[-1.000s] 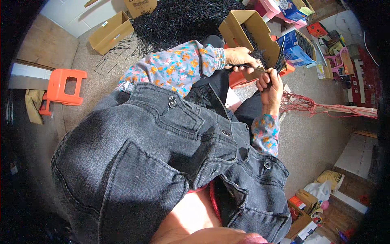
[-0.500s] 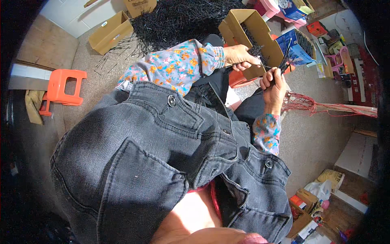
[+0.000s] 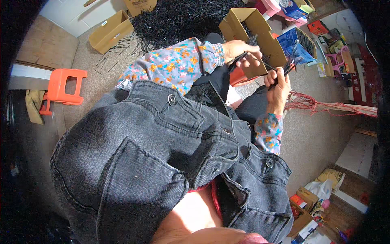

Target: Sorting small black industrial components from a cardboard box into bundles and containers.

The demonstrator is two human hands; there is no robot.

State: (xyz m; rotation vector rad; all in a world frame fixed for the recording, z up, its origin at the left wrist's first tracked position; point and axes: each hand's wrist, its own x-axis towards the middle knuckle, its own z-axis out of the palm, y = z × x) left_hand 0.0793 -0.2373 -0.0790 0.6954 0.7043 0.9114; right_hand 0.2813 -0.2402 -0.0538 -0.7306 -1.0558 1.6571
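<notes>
Head view — black strips (image 3: 289, 68) gripped in left hand (image 3: 238, 49) and right hand (image 3: 279, 89), by near edge of cardboard box (image 3: 274, 52); scatter possible — through slackened grip or snagged ends.

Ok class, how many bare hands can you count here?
2: the left hand, holding dark strips near the large open cardboard box, and the right hand, holding more, near the red strings. No other hand shows.

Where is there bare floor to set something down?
Right: floor between the red strands, right sleeve and lower-right clutter. Left: a smaller patch between the orange stool and left sleeve. Crowded: beyond the hands: heaped black sticks, open brown box.
</notes>
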